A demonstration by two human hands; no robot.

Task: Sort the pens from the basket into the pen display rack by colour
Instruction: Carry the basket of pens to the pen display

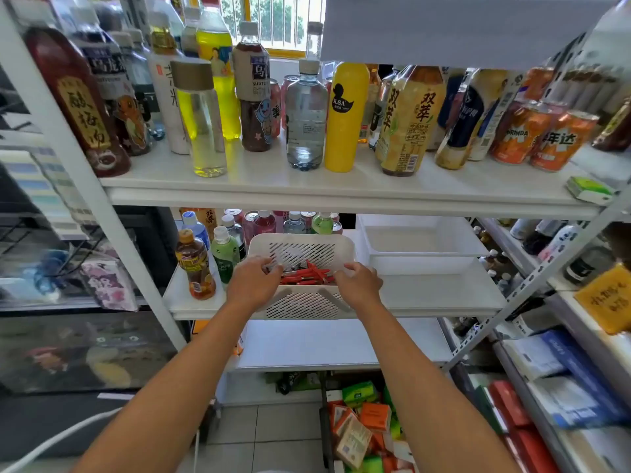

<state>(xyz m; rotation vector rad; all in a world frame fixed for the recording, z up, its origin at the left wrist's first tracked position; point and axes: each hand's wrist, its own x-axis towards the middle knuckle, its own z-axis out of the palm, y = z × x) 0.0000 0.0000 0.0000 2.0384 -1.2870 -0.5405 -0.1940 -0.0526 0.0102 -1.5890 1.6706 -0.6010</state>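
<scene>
Pens [307,273]: red, a few dark, heaped in the white slotted basket [300,249] on the middle shelf [437,298]
Handling: judged light, stiff, smooth-barrelled; liable to roll and slip within the pile
Hold: pinch a single barrel near mid-length
Left hand [254,281]: fingers curled among the pen ends; whether one is held cannot be told
Right hand [358,285]: grasping the basket's right rim

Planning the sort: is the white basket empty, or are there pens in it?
Not empty: a heap of red pens, with a few dark ones, lies on the floor of the basket.
</scene>
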